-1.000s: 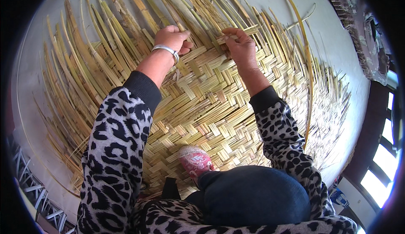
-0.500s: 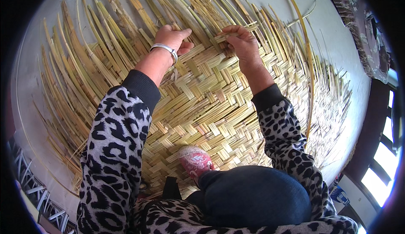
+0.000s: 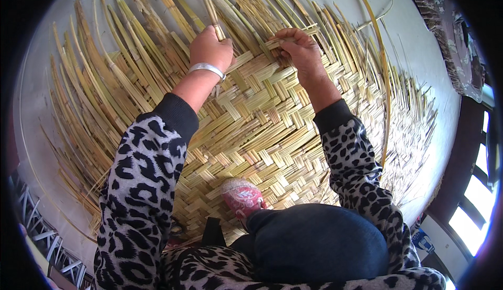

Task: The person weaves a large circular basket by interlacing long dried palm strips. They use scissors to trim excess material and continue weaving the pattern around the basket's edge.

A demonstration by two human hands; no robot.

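In the top middle, your left hand (image 3: 211,48), its underside hidden, grips a stalk (image 3: 207,2), your right hand (image 3: 301,49) pinches a strip (image 3: 273,43), and low down your pink shoe (image 3: 242,198) hides some mat (image 3: 254,120).

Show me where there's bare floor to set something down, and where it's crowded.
Bare floor shows at upper right, between the strips' tips and the fringed cloth. A narrower bare patch runs at left, outside the strips, above the metal rack. It is crowded around the left hand and right hand, where strips lie packed.
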